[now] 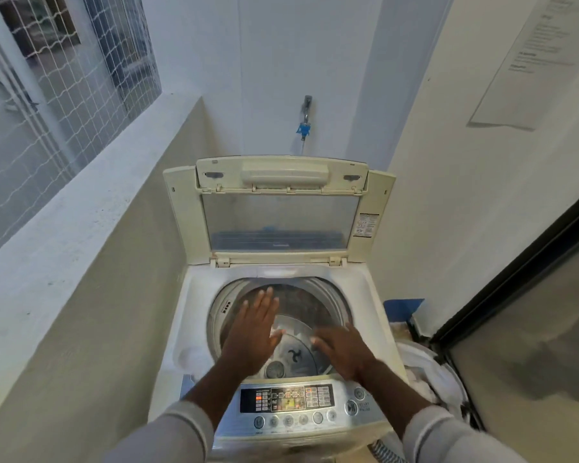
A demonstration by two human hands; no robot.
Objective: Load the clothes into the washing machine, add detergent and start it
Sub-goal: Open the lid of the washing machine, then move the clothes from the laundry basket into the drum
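Hovering: left hand, right hand, fingers straight, spread, over drum.
Washing machine: white, lid upright at 12 o'clock.

On our left we saw a window covered by white wire mesh, and below it a broad pale ledge ran toward the back wall. A metal tap stuck out of that wall, with a blue fitting just under it. A printed sheet of paper hung on the right wall, its text too blurred to read. Lower right stood a glass door in a black frame, and a blue object sat near its foot.
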